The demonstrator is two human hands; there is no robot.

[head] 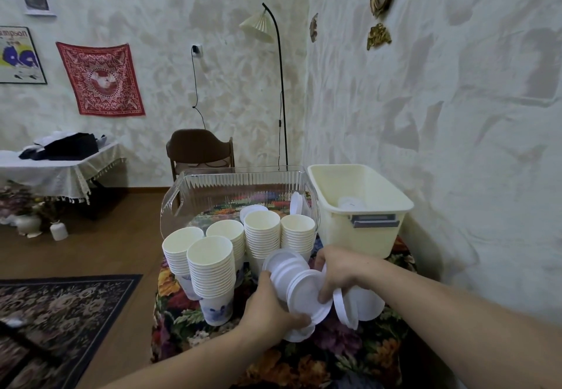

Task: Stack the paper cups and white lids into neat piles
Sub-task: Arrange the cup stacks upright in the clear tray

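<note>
Several tall stacks of white paper cups (213,270) stand on the flowered table, in front of a clear ribbed bin (237,181). A leaning bunch of white lids (299,282) is held between both hands over the table. My left hand (267,306) grips the bunch from its left and underside. My right hand (337,270) curls over it from the right, thumb on a lid face. More lids (362,303) lean on edge under my right wrist. Further lids (296,203) lie inside the clear bin.
A cream plastic tub (365,206) with a few lids inside stands at the back right against the wall. The table's flowered cloth (319,355) shows near me. A chair (200,151) and floor lamp (281,90) stand behind the table; a rug (60,306) covers the floor on the left.
</note>
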